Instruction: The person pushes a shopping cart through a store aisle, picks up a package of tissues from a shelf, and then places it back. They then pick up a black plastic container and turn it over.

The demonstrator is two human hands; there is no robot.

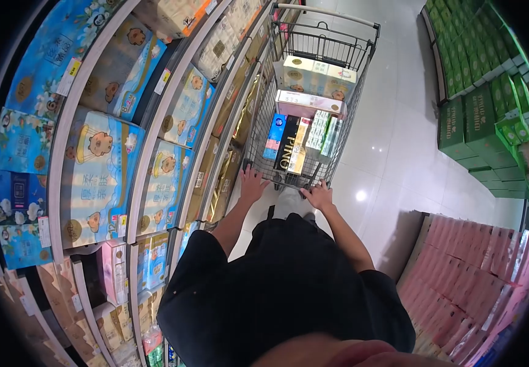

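A wire shopping cart (pixel 355 92) stands before me, with its near rim at my waist. My left hand (pixel 253 185) is on the cart's near left corner, fingers a little apart and hooked over the edge. At the near right corner, my right hand (pixel 319 196) has its fingers bent over the rim. Inside the cart lie a large cream tissue pack (pixel 319 76), a white-and-pink box (pixel 311 102), a black box (pixel 288 147) with gold letters, a blue pack (pixel 275 131), a yellowish pack (pixel 299 144) and green-and-white packs (pixel 322 134).
Shelves of tissue packs (pixel 96 177) run close along the left. Across the pale tiled floor (pixel 368 159), green cartons (pixel 475 125) are stacked at right. A stack of pink packs (pixel 460 263) stands at the lower right.
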